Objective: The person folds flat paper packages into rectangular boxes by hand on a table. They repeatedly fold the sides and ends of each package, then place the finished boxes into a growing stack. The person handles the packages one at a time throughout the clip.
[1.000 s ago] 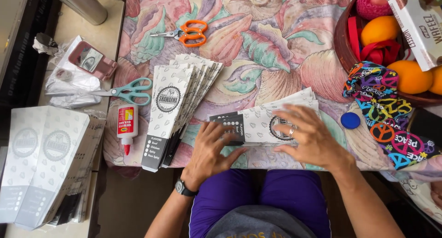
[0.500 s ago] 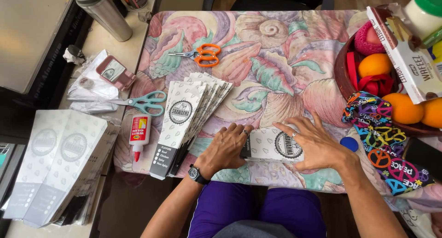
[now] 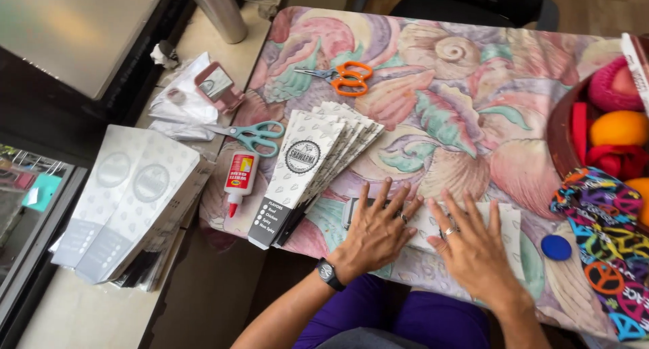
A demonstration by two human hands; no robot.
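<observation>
Pressing hands (image 3: 375,234) mostly hiding paper sleeve (image 3: 503,220)

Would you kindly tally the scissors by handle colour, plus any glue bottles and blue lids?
Orange-handled scissors: 1
Teal-handled scissors: 1
Glue bottle: 1
Blue lid: 1
Total: 4
</observation>
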